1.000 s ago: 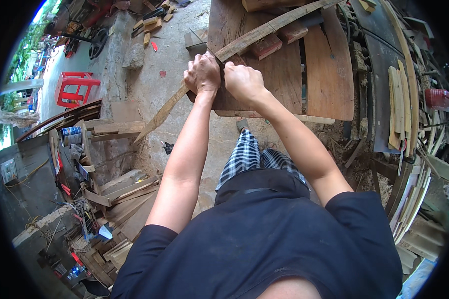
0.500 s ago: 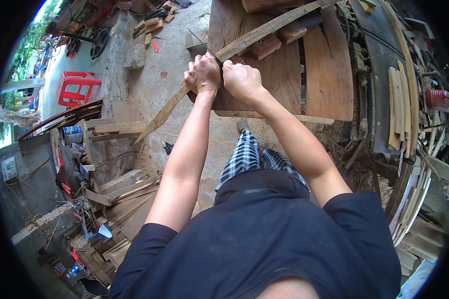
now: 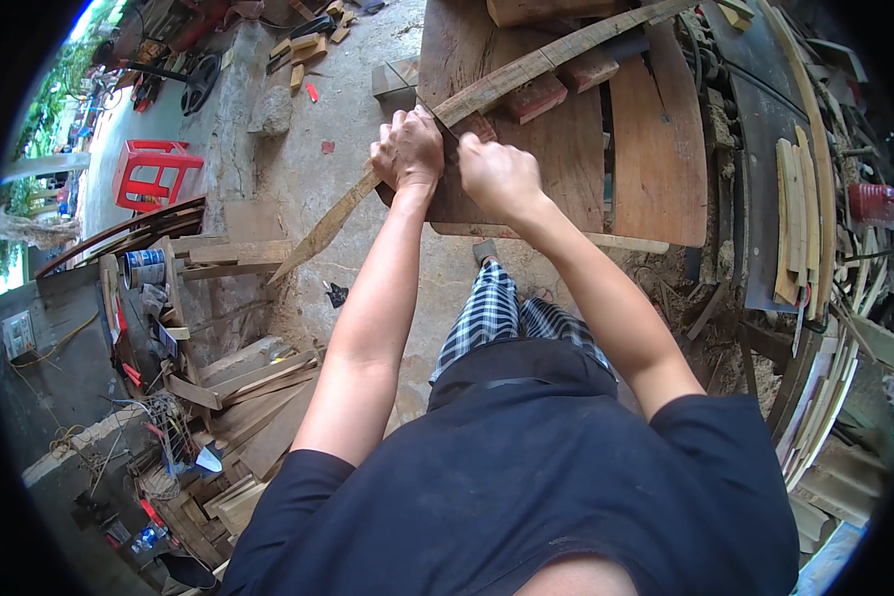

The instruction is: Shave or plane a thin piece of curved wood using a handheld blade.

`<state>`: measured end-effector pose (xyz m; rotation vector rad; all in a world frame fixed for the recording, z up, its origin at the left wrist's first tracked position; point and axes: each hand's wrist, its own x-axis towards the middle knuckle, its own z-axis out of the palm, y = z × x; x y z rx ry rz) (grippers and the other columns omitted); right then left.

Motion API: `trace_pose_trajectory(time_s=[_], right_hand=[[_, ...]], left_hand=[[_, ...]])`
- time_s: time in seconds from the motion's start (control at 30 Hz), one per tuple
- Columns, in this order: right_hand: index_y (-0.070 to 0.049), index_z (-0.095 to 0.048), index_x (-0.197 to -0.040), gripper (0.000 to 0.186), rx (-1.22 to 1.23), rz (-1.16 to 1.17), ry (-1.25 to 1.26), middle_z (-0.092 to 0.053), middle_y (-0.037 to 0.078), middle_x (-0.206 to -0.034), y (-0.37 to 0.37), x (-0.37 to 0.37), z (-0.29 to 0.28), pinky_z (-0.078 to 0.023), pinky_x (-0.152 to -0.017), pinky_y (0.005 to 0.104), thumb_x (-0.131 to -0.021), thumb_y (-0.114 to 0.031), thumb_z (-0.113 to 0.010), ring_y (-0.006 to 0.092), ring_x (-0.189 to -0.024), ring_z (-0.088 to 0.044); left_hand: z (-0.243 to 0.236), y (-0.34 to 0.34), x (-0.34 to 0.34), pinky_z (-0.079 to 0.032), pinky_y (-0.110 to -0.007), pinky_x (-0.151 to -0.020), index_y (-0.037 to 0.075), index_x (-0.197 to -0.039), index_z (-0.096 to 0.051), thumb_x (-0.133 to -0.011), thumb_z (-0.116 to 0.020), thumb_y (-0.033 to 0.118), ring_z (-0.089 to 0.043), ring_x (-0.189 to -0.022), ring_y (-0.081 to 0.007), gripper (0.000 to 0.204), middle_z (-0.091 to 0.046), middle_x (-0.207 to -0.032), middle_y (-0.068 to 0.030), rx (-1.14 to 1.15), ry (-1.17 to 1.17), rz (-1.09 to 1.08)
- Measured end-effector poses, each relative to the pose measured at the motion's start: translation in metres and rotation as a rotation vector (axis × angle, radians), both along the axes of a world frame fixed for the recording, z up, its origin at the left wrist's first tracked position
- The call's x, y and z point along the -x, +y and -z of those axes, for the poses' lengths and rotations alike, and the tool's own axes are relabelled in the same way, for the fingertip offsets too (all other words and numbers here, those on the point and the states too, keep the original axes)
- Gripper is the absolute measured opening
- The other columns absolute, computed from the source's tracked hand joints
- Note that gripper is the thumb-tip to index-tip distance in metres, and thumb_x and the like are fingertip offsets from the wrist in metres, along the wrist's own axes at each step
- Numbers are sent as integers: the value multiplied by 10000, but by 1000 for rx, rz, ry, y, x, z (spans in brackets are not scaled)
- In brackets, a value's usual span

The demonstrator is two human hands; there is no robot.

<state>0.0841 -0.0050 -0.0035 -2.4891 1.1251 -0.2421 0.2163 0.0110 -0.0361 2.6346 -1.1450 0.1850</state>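
Note:
A long wooden strip [image 3: 546, 58] lies slantwise across a brown plank bench [image 3: 556, 164], its near-left end sticking out past the bench edge. My left hand [image 3: 408, 149] is closed around this strip close to the bench corner. Just to its right, my right hand [image 3: 500, 177] is closed on the handle end of a saw, the handle itself covered by my fingers. The thin dark saw blade [image 3: 439, 119] crosses the strip beside my left knuckles and points away to the upper left. Under the strip sit reddish wood blocks [image 3: 536, 96].
A red plastic stool [image 3: 154, 174] stands at the left. Scrap boards [image 3: 258, 382] and a paint can [image 3: 145, 268] are piled at the lower left. Small wood offcuts [image 3: 308, 48] lie on the concrete floor. Long strips [image 3: 793, 214] and a red jug [image 3: 876, 204] line the right.
My right hand has drawn back toward me and slightly right, exposing more of the saw blade. The left hand keeps its grip on the strip, with only a slight shift of the view.

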Motion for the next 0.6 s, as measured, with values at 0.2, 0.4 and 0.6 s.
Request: trace_pose_trajectory(time_s=[0.2, 0.4, 0.6], right_hand=[[-7, -549, -890, 166, -83, -23, -8, -667, 226, -754, 2, 16, -11, -538, -628, 491, -877, -138, -447, 385, -713, -675], [-12, -599, -900, 176, -17, 2, -12, -689, 203, -788, -6, -6, -1, -560, -637, 429, -846, -115, -467, 338, -743, -697], [-3, -594, -887, 162, -109, -49, 61, -685, 215, -795, 9, 24, -20, -554, -653, 448, -825, -104, -483, 344, -754, -695]], left_hand=[[-8, -1, 4, -470, -433, -798, 82, -826, -684, -952, -384, 322, -634, -929, -282, 404, -678, -975, -75, 18, -19, 32], [3, 0, -2, -491, -434, -772, 84, -853, -671, -953, -374, 367, -653, -891, -304, 423, -689, -894, -131, 51, -47, 32], [-5, 3, -3, -490, -437, -775, 83, -853, -669, -954, -366, 366, -655, -884, -308, 427, -689, -895, -134, 8, -39, 33]])
